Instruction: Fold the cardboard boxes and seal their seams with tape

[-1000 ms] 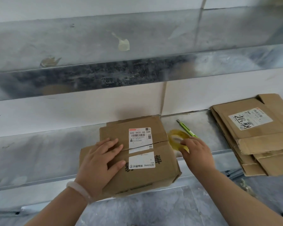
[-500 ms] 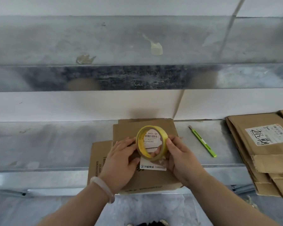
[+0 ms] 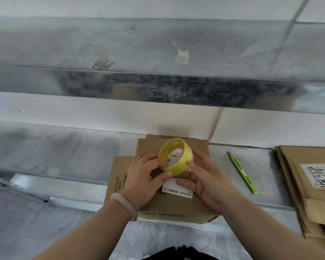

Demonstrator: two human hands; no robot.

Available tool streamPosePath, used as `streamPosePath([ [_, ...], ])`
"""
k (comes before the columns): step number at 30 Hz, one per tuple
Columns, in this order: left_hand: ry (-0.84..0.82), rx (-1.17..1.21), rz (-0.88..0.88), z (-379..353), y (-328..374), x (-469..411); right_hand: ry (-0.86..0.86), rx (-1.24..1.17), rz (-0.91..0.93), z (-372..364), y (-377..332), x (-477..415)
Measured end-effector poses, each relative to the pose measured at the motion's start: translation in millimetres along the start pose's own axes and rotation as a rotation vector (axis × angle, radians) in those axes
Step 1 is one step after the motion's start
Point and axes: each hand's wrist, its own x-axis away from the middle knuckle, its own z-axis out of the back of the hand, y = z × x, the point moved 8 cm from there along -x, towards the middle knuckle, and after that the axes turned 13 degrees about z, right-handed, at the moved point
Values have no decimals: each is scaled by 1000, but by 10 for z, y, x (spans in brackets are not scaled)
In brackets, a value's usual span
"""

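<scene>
A second ago the left hand (image 3: 143, 182) lay flat on the cardboard box (image 3: 120, 177) while the right hand (image 3: 207, 182) took the yellow tape roll (image 3: 178, 162) from beside it. Now both hands hold the roll between their fingertips above the box, and it has tilted, its opening turned away from the right fingers (image 3: 200, 156).

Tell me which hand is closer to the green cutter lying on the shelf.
Right. The right hand holds the tape roll just left of the green cutter, not touching it; the left hand grips the roll's other side, farther away.
</scene>
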Motion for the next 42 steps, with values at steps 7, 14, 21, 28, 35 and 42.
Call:
streamPosePath([
  [7,-10,-15,30,-31,20,-9,-68,943,530,2,-501,118],
  [14,16,-20,45,-53,8,0,-112,1323,711,-61,-642,101],
  [21,3,-71,8,-66,3,43,186,709,431,366,-793,19],
  [28,87,-99,-36,-40,128,128,119,204,110,399,-682,18],
  [35,85,-124,33,-65,179,102,54,58,79,392,-612,94],
  [42,133,-62,22,-121,298,122,171,221,18,577,-574,106],
])
